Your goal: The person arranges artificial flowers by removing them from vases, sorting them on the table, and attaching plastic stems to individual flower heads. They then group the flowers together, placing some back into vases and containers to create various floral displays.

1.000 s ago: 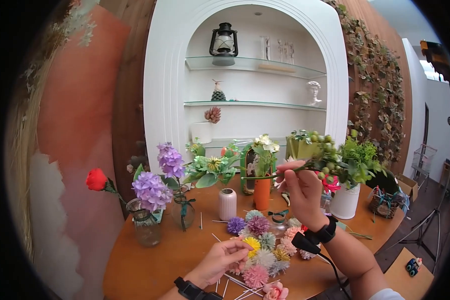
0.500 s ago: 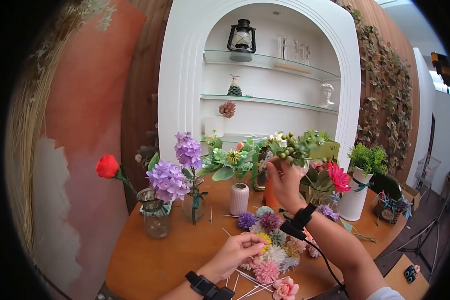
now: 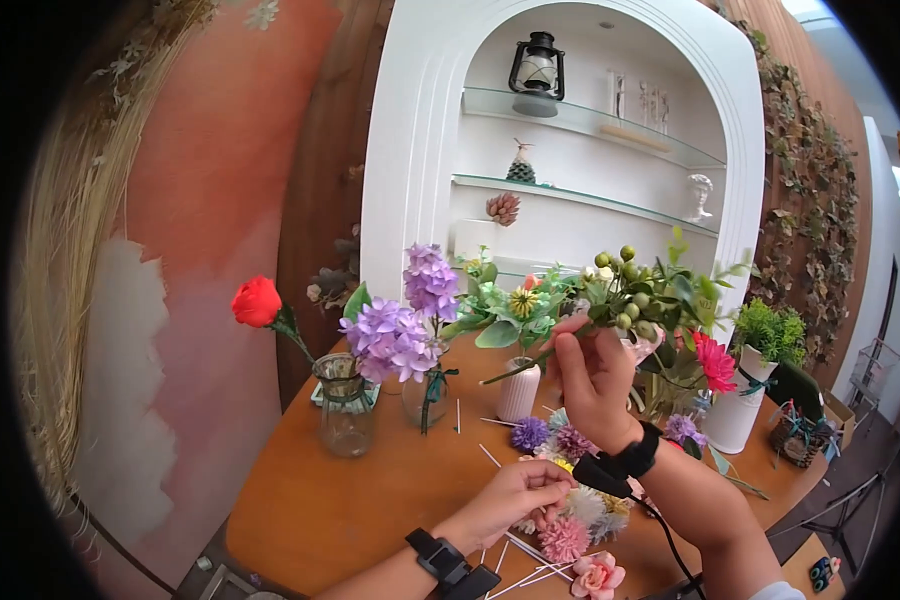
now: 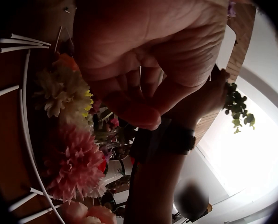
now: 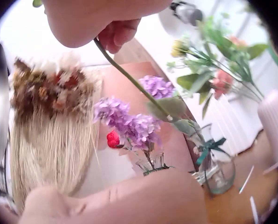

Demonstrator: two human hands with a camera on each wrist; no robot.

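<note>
My right hand [image 3: 598, 385] is raised above the table and pinches the stem of a green spray with round berries [image 3: 642, 290]. The stem's bare end points left; in the right wrist view the green stem [image 5: 132, 80] runs out from under the fingers. Low over the heap of pompom flowers, my left hand [image 3: 515, 497] has its fingers curled with thumb and fingertips together, and nothing shows between them in the left wrist view. Beneath and beside it lie a pink pompom flower [image 3: 565, 538], a pink rose [image 3: 597, 575] and white sticks [image 3: 530, 580].
To the left, a glass jar [image 3: 347, 430] holds a red flower and purple blooms, beside another glass vase. A pink ribbed vase [image 3: 518, 392] with greenery stands behind the hands. On the right are a white pitcher [image 3: 735, 415] and a wicker basket [image 3: 798, 440]. Shelves rise behind.
The head view has swung, so the scene sits further right. My right hand still holds the berry spray, its stem end now tilted down to the left. The left hand keeps its curled pose.
</note>
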